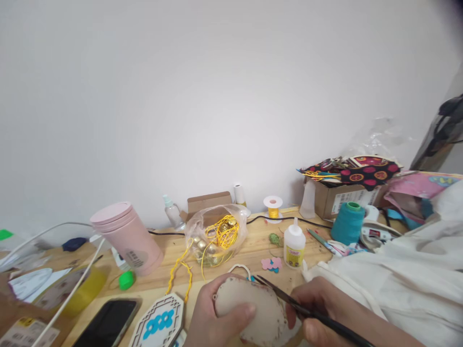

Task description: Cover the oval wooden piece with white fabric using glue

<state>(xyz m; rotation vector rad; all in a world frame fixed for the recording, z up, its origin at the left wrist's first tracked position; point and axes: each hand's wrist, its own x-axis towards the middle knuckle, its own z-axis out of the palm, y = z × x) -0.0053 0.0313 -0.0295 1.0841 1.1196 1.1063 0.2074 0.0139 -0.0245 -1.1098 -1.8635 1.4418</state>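
My left hand (211, 315) grips a beige rounded wooden piece (249, 308) with small holes along its edge, the thumb pressed across its face. My right hand (321, 308) is closed on thin black tweezers (289, 299) whose tips rest at the piece's upper right edge. Both hands are low at the front of the wooden table (253, 236). A white octagonal fretwork piece with blue flowers (159, 323) lies just left of my left hand.
A pink tumbler (126, 236), a plastic bag of gold bells and yellow cord (215, 236), a glue bottle (294, 243), a teal thread spool (348, 222), a phone (108, 323) and a cardboard box of fabric (347, 188) crowd the table. White cloth (408, 274) lies at right.
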